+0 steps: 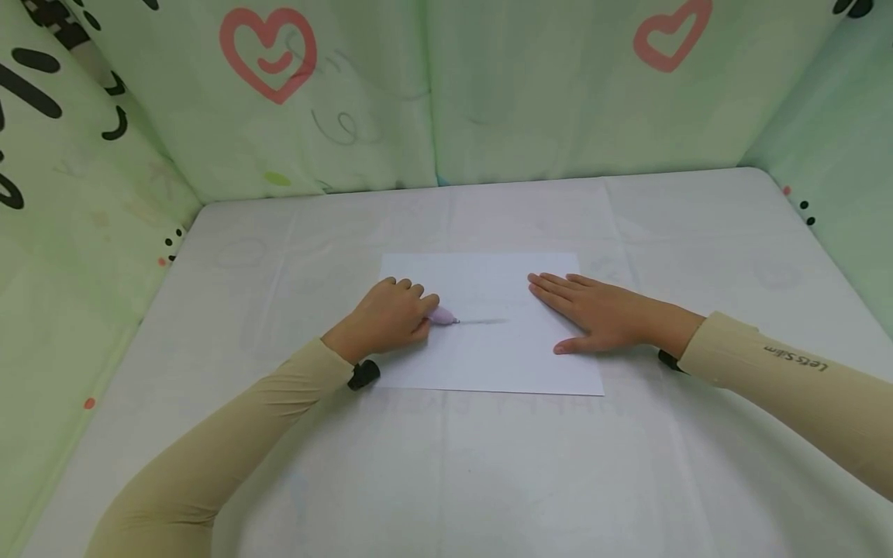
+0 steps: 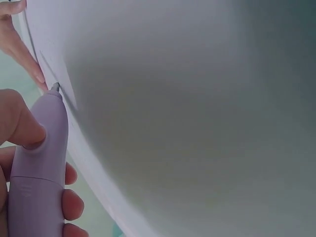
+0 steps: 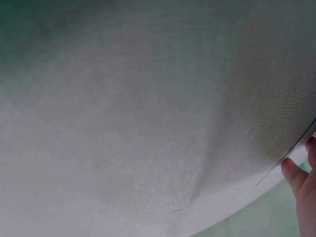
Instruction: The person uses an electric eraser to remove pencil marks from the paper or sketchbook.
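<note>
White-covered table (image 1: pixel 446 480) spread beneath paper (image 1: pixel 481 360) and flattened right hand (image 1: pixel 596 311), green curtain (image 1: pixel 537 108) hung beyond, lilac pen-shaped tool (image 2: pixel 43 158) gripped and partly hidden by left hand (image 1: pixel 386 316)

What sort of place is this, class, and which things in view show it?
Probably a small screened-off workspace, though its wider setting is hidden: printed green curtains stand along three sides of a white table, and on it lies a sheet of paper with a purple pen-like tool at work.
</note>
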Demonstrator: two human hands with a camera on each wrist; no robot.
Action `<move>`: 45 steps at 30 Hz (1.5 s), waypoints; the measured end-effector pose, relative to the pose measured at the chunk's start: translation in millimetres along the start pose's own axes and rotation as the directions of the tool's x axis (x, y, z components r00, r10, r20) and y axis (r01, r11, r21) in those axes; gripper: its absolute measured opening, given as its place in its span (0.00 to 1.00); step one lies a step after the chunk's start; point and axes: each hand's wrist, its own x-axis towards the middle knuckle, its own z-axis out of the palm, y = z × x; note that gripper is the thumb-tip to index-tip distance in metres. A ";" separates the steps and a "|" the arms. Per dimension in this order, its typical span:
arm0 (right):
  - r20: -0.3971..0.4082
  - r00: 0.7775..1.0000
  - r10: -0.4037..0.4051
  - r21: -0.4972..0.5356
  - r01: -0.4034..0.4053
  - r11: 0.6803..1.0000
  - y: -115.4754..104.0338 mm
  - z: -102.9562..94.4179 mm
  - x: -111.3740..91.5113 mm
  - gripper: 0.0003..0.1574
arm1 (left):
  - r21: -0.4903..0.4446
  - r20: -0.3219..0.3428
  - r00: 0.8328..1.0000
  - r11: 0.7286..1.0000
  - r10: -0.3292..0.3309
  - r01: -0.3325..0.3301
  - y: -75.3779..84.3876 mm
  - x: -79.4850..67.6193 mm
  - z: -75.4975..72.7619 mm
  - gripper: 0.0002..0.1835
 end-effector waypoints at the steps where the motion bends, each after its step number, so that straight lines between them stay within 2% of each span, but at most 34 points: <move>1: 0.000 1.000 0.000 0.000 0.000 1.000 0.0 0.1 0.0 0.58 | 0.000 0.000 1.000 1.000 0.000 0.000 0.0 0.2 0.3 0.05; 23: -0.002 1.000 -0.001 -0.009 0.001 1.000 -0.1 0.3 -0.6 0.58 | 0.004 0.007 1.000 1.000 -0.004 0.004 -1.2 -0.8 0.2 0.05; 32: 0.002 1.000 0.000 -0.009 0.000 1.000 1.2 1.3 0.4 0.58 | 0.030 0.017 0.999 0.999 -0.034 0.034 -4.8 -7.5 -3.0 0.07; 45: -0.001 1.000 0.001 -0.010 -0.001 1.000 1.0 1.3 -0.4 0.58 | 0.005 -0.010 1.000 1.000 -0.003 0.003 -5.8 -13.7 -3.3 0.05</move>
